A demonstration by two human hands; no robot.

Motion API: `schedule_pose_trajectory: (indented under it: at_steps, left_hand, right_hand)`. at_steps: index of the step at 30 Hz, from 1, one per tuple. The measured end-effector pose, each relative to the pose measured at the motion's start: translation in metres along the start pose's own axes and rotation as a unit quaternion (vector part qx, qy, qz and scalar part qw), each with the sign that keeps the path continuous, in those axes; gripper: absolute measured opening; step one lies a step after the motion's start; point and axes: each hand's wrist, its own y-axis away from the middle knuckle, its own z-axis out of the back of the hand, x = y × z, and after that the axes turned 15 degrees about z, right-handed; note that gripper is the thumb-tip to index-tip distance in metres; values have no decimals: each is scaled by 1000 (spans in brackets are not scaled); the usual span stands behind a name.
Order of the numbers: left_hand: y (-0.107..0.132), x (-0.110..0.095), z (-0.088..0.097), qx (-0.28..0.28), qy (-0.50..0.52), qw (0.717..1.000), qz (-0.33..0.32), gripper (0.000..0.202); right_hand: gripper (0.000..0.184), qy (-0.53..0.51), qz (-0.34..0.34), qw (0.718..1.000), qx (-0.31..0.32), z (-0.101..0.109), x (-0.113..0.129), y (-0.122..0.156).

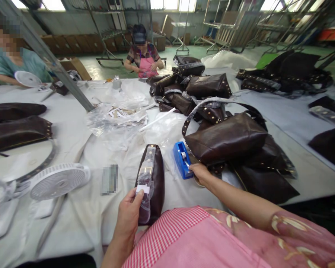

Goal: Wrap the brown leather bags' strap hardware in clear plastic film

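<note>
My left hand grips the near end of a dark brown leather bag that lies on the white table; its thumb presses a small white label against the clear plastic wrap on the bag's strap. My right hand reaches out to a blue tape dispenser beside the bag, fingers curled at its near end. Just beyond the dispenser rests a large brown studded handbag, the front of a heap.
More dark bags pile up behind, others lie at the left and far right. Crumpled clear plastic covers the table's middle. A small white fan stands at my left. Two other people work at the far side.
</note>
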Motion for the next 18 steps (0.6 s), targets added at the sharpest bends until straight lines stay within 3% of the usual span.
schedule_pose_trajectory:
  at_steps: [5,9,12,18]
  left_hand:
    - [-3,2,2,5,3,1000,2,33]
    - [-5,1,1,-4,-5,1000,-1,34]
    - [-3,0,-1,-2,-10,1000,2,34]
    - [-3,1,0,-14,-31,999,-41,40]
  right_hand:
    - [26,63,-20,997,-50,11,0,27]
    - [27,72,-64,995,-12,1,-5,41]
    - [26,92,-87,992,3,-6,-11,35]
    - [22,144,-53,986,59,8,-16,29]
